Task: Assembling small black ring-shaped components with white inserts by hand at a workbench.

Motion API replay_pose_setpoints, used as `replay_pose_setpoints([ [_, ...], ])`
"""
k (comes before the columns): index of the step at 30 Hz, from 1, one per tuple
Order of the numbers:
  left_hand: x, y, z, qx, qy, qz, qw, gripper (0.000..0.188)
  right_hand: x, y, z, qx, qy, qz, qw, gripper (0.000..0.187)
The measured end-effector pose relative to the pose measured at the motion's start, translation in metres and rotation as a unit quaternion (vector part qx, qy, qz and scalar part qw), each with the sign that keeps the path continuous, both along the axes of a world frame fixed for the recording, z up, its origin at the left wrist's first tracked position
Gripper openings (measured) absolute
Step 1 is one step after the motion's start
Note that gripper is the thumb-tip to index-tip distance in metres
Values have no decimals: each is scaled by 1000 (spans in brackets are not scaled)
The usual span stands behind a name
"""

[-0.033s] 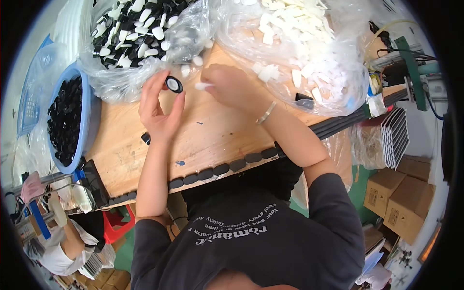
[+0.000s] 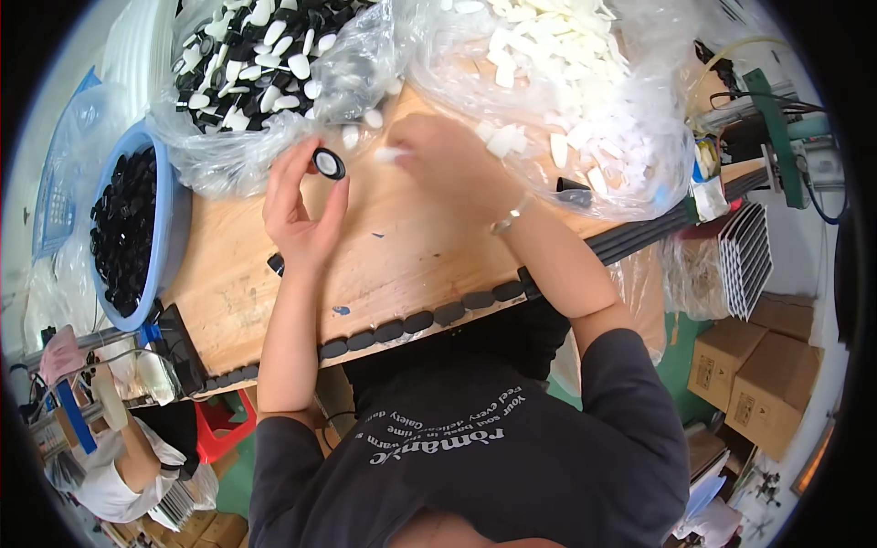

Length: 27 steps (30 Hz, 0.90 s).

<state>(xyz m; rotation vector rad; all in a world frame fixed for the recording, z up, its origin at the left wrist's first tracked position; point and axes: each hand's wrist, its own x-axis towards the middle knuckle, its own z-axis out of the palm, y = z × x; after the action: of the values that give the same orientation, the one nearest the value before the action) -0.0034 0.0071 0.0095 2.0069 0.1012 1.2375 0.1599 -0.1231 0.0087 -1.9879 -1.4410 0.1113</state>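
Observation:
My left hand [image 2: 297, 215] is raised over the wooden table [image 2: 411, 256] and pinches a round black cap [image 2: 329, 163] with a pale inside between thumb and fingers. My right hand [image 2: 448, 155], blurred by motion, is just to the right of it. In its fingertips is a small white piece [image 2: 387, 153], a short way from the cap. A thin bracelet [image 2: 510, 217] sits on my right wrist.
A clear bag of black and white parts [image 2: 265, 64] lies at the back left and a bag of white pieces [image 2: 585, 91] at the back right. A blue basin [image 2: 174, 228] holds black caps. Black caps [image 2: 411, 324] line the table's front edge. Cardboard boxes [image 2: 758, 365] stand at right; another person [image 2: 119, 466] is at lower left.

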Motion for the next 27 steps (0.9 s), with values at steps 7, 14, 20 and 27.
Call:
replay_pose_setpoints([
  [7, -5, 0, 5, -10, 20, 10, 1000, 47, 78, -16, 46, -52, -53, -180, 981, 18],
  [14, 2, -1, 8, 26, 47, -9, 999, 43, 162, 34, 10, -1, -144, -117, 983, 23],
  [20, -9, 2, 8, -1, 83, -12, 996, 43, 125, -42, 54, -54, 38, -64, 996, 19],
  [27, 3, -13, 14, 71, 106, -44, 991, 45, 100, -185, 35, -242, 48, -321, 914, 14],
])
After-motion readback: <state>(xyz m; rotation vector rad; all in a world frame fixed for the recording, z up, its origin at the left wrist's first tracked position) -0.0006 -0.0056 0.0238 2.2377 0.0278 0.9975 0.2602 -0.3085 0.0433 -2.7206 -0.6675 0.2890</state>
